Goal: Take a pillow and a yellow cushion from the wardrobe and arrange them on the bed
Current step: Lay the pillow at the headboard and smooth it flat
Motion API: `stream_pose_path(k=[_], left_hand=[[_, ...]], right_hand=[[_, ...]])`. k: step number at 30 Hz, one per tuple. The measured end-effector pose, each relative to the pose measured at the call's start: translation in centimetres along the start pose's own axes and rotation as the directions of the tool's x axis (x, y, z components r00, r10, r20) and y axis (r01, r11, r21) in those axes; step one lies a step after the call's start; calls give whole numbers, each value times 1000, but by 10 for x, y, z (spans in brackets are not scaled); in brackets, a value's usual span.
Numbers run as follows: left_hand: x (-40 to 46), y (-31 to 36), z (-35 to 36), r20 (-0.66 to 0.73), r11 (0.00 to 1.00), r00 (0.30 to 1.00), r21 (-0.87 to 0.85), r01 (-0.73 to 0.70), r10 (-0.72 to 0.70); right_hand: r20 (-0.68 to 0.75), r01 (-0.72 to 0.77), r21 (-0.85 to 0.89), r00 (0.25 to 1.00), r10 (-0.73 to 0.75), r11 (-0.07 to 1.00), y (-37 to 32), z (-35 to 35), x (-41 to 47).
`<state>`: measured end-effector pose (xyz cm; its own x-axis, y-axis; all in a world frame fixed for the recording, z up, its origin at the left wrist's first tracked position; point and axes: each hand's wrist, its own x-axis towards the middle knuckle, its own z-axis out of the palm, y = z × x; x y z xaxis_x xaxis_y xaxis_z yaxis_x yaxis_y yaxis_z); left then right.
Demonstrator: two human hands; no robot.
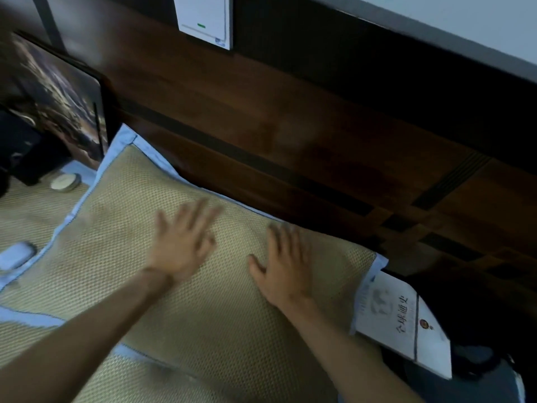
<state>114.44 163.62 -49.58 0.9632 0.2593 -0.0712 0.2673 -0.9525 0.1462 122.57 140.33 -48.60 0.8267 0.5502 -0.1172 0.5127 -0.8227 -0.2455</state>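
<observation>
A pillow (pixel 122 216) with a yellowish woven cover and pale blue border lies flat on the bed, its long edge against the dark wooden headboard (pixel 290 135). My left hand (pixel 183 242) rests flat on the pillow's middle with fingers spread, blurred by motion. My right hand (pixel 283 266) lies flat on the pillow's right part, fingers apart. Neither hand grips anything. No separate yellow cushion shows in this view.
A white book (pixel 404 324) lies at the pillow's right end. A dark framed picture (pixel 61 91) leans at the left, with a small round tin (pixel 66 181) and a white object (pixel 16 254) on the woven bed mat (pixel 32 207). A white wall panel (pixel 205 18) hangs above the headboard.
</observation>
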Motion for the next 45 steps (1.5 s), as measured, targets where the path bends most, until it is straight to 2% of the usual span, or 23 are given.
stream_pose_path(k=[1, 2, 3, 6, 8, 11, 13, 14, 15, 17, 18, 20, 23, 28, 31, 34, 36, 38, 41, 45], left_hand=[[-1, 21, 9, 58, 989, 988, 38, -144, 141], [-1, 28, 17, 95, 977, 976, 66, -202, 195], [2, 18, 21, 86, 982, 981, 56, -178, 173], [3, -72, 24, -19, 993, 993, -21, 120, -121], [-11, -143, 20, 32, 934, 939, -97, 345, -343], [-30, -190, 11, 218, 818, 846, -229, 528, -486], [-33, -171, 8, 207, 780, 810, -221, 585, -549], [-31, -149, 8, 156, 804, 828, -200, 560, -539], [-29, -117, 9, 96, 858, 877, -184, 480, -470], [-29, -39, 18, 8, 973, 981, -127, 192, -193], [-33, -2, 31, -25, 997, 999, -64, 43, -45], [-41, 35, 51, -61, 994, 993, 48, -94, 97], [-45, -6, 51, -89, 997, 995, 62, -42, 47], [-71, -80, 25, -5, 971, 972, 24, 236, -236], [-89, -90, 10, 125, 907, 902, -31, 419, -413], [-109, -68, -7, 244, 855, 831, -15, 519, -500], [-128, -33, -19, 271, 866, 839, -38, 498, -471], [-151, 15, -32, 278, 906, 884, -87, 413, -376], [-186, 95, -54, 227, 958, 947, -125, 260, -227], [-222, 208, -88, 150, 993, 988, -111, 49, -32]], right_hand=[[37, -26, 13, 999, 26, 1000, 1, 9, -1], [56, -56, 2, 997, 56, 998, 12, 15, -1], [51, -81, -21, 995, 82, 997, 29, 18, 1], [77, -176, -72, 980, 181, 982, 92, 16, 0], [87, -253, -47, 963, 257, 966, 117, 13, -7], [131, -418, 52, 903, 409, 907, 130, 2, -19], [92, -479, 79, 877, 472, 874, 108, -5, -25], [24, -449, 81, 894, 448, 890, 86, -4, -28], [-53, -359, 92, 930, 365, 929, 57, 1, -34], [-119, -100, 115, 986, 114, 988, -6, 24, -54], [-104, -7, 95, 994, 17, 995, -31, 39, -67], [-69, 65, 17, 996, -64, 998, -43, 58, -78], [-83, 69, -53, 994, -73, 996, -5, 60, -82], [-95, -45, -22, 995, 42, 999, 52, 55, -112], [-20, -176, 36, 984, 176, 984, 86, 44, -142], [83, -257, 129, 965, 247, 958, 101, 28, -168], [112, -277, 176, 959, 261, 945, 101, 9, -184], [86, -263, 185, 964, 250, 947, 104, -17, -208], [73, -251, 265, 968, 240, 931, 118, -59, -259], [-23, -299, 272, 948, 317, 915, 154, -116, -348]])
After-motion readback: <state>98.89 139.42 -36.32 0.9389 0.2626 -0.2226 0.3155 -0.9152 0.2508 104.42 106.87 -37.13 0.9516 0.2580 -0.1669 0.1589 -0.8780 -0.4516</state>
